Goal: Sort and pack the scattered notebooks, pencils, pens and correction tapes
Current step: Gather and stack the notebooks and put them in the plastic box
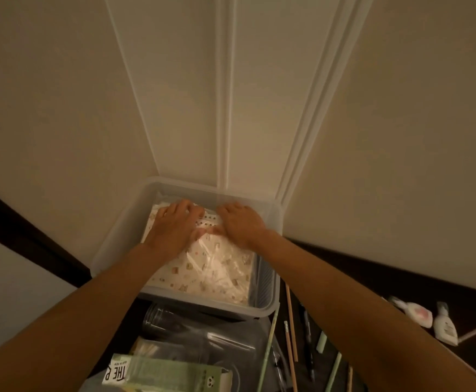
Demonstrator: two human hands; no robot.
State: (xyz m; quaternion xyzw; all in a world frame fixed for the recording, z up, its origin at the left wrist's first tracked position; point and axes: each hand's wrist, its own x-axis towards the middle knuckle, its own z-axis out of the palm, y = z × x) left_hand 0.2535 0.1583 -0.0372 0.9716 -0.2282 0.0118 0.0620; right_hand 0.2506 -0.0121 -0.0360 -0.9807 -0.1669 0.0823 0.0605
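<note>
- A patterned notebook [217, 267] in a clear wrapper is seen lying flat inside a translucent bin [269, 302], which is set at the far edge of the dark desk [330, 267], against the wall.
- The left grip [171, 230] is laid on the far half of the notebook, with its fingers spread and nearly straight; nothing is clasped by it.
- The right grip [242, 224] is placed just beside it on the same cover. Its fingers are bent down over the far edge and their tips are hidden, so a hold cannot be told.
- Pencils [290, 323] and pens [307, 332] are scattered on the desk right of the bin, and two correction tapes [413, 311] are seen further right.
- A green carton [157, 373] is seen at the near edge.
</note>
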